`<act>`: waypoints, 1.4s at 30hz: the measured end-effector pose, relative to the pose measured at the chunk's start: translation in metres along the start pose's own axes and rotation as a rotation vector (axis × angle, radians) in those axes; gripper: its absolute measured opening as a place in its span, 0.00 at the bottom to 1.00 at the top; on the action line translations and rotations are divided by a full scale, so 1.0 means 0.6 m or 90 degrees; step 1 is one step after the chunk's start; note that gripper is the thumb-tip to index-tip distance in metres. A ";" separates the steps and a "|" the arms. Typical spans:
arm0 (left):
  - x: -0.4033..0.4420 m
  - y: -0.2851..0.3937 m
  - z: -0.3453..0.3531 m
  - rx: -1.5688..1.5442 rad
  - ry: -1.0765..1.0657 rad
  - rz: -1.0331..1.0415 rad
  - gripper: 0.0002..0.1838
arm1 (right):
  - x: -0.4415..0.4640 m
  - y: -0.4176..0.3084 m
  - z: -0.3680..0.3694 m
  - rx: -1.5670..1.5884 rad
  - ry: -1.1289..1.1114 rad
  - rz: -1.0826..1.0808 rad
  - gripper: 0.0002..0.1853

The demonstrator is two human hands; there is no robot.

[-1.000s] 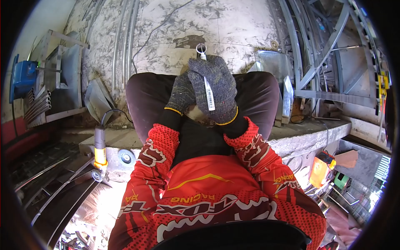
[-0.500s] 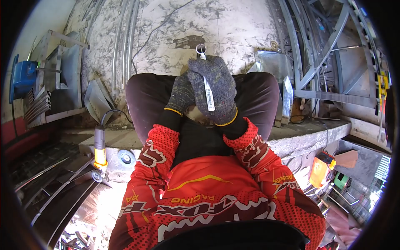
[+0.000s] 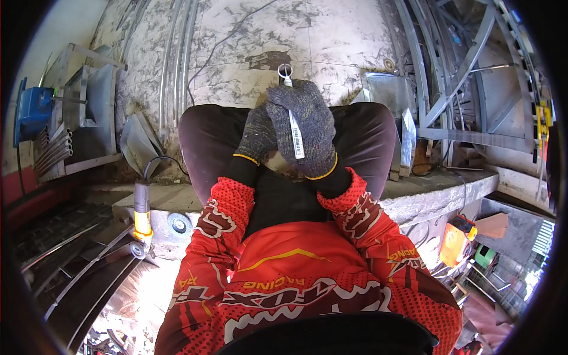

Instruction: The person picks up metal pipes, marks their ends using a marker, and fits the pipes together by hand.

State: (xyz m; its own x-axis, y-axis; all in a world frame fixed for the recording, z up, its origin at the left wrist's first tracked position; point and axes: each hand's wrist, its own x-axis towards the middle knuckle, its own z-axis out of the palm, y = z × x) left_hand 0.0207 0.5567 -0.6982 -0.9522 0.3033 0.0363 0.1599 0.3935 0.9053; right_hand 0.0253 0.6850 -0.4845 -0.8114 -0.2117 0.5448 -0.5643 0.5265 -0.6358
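My left hand (image 3: pixel 257 131) and my right hand (image 3: pixel 305 121), both in dark grey knitted gloves with yellow cuff edges, are clasped together above my lap. The right lies over the left, and its fingers are closed. From the far side of the clasp sticks a metal ring-ended wrench (image 3: pixel 285 72), its shank mostly covered by the gloves. A white barcode label strip (image 3: pixel 297 137) runs along the back of the right glove; whether it is fixed to the wrench is hidden. The left fingers are mostly covered by the right hand.
A yellow angle grinder (image 3: pixel 142 219) with a cord lies at the left, beside a grinding disc (image 3: pixel 179 223) on the concrete ledge (image 3: pixel 441 190). Metal tubes (image 3: pixel 176 65) lie on the floor. A steel frame (image 3: pixel 467 83) stands right; a blue machine (image 3: pixel 36 107) is left.
The clasped hands and the wrench's ring have shifted very slightly toward me. The grip looks the same.
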 end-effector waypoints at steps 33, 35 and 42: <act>0.002 0.011 -0.005 0.062 0.051 -0.004 0.21 | 0.008 -0.008 0.001 0.013 0.017 -0.003 0.13; 0.003 0.007 -0.003 0.090 0.052 0.014 0.21 | 0.008 -0.008 0.001 0.001 0.024 -0.028 0.13; 0.001 0.006 -0.004 0.103 0.042 0.011 0.21 | 0.007 -0.011 0.002 -0.002 0.019 -0.001 0.12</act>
State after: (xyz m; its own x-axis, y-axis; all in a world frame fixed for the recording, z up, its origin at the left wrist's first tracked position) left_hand 0.0199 0.5564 -0.6940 -0.9630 0.2562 0.0836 0.2111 0.5246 0.8248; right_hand 0.0254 0.6797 -0.4790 -0.8051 -0.1879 0.5625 -0.5655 0.5290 -0.6327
